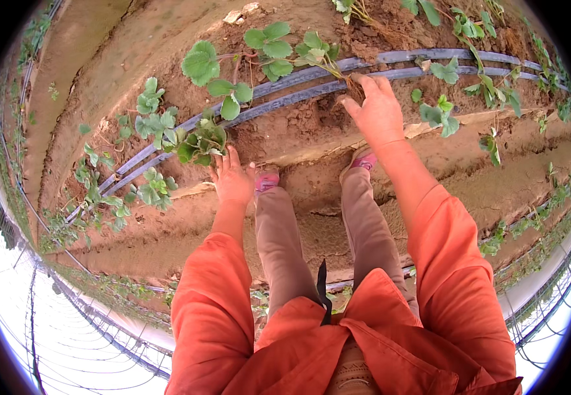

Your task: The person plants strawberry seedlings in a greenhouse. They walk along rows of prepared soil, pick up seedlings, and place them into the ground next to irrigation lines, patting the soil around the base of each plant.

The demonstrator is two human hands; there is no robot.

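Observation:
My right hand (376, 108) reaches to the raised soil bed, its thumb and fingers around the brown roots (354, 89) of a strawberry seedling (317, 52), whose leaves lie across two grey drip hoses (310, 75). A hollow of loose, dark soil (332, 112) lies just left of those fingers. At the near edge of the bed, my left hand (232, 177) has its fingertips at a bunch of strawberry leaves (201, 143), which partly hides the hoses; whether it grips them is unclear.
More strawberry plants (154, 190) grow along the bed on the left, and others (441, 116) on the right. Bare-rooted plants (364, 15) lie at the top. My feet stand in the furrow (320, 222) below the bed. Pale clods (241, 14) sit beyond the hoses.

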